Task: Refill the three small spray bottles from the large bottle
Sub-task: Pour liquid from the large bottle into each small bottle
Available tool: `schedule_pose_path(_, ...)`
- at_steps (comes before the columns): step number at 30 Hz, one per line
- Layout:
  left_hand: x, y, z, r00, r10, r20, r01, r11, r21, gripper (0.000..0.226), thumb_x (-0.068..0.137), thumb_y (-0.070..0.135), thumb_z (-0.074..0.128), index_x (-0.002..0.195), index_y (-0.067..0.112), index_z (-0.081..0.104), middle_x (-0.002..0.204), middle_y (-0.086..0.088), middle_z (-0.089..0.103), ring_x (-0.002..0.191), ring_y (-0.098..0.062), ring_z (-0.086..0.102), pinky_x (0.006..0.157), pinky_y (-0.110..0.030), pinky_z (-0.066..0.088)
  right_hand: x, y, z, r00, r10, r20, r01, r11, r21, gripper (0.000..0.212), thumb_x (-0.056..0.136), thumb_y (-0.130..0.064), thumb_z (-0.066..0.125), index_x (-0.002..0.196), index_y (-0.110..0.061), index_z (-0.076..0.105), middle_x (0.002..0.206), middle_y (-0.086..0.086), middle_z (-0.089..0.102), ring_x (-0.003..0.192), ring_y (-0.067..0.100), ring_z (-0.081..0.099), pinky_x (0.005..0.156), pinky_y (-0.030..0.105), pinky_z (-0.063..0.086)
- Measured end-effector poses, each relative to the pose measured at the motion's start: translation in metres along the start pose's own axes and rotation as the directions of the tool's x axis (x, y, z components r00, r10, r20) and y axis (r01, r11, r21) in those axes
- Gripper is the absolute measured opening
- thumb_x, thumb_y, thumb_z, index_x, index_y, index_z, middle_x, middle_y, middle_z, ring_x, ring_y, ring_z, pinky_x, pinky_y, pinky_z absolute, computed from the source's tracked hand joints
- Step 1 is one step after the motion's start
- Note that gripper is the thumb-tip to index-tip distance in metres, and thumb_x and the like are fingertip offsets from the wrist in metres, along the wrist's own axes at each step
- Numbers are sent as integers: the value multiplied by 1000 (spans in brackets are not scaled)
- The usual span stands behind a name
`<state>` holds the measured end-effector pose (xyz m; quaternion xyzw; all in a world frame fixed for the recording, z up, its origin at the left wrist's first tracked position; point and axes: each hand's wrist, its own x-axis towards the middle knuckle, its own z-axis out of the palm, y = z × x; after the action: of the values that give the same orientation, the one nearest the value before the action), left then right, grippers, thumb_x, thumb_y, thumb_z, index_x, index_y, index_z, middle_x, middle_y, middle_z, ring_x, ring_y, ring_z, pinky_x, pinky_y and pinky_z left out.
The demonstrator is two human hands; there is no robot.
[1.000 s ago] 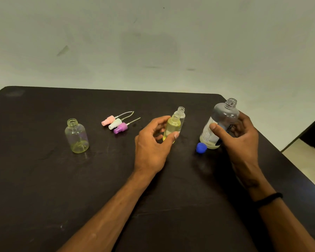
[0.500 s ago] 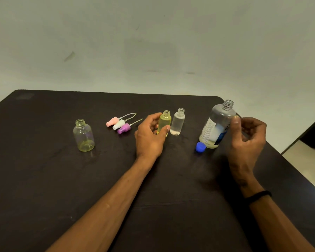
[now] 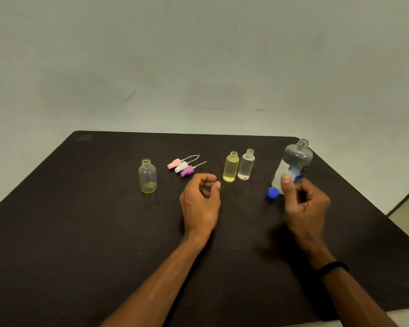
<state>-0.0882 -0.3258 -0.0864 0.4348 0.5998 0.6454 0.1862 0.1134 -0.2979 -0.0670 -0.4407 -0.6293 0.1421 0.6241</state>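
Both hands off large bottle (image 3: 293,166)

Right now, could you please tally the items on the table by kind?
Small bottles: 3 (wide yellowish, yellow, clear)
Large bottle: 1
Spray heads: 3 (pink, white, purple)
Blue cap: 1
Total: 8

Three small bottles (image 3: 147,176) (image 3: 231,166) (image 3: 246,164), one large bottle (image 3: 293,166), three spray heads (image 3: 174,163) (image 3: 181,166) (image 3: 187,171), one blue cap (image 3: 272,192).
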Motion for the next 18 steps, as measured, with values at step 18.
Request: schedule_pose_path(18,34,-20,-106,965,-69,-255,165,912,377,71,82,40,85,140,25,48,141,1,60,134,-27,47,102,-44,46,-66,-87,175,907,209,365,-263,959,106,18,88,-30,82,84,-21,68,79,-8,72,63,11,66,60,24,55)
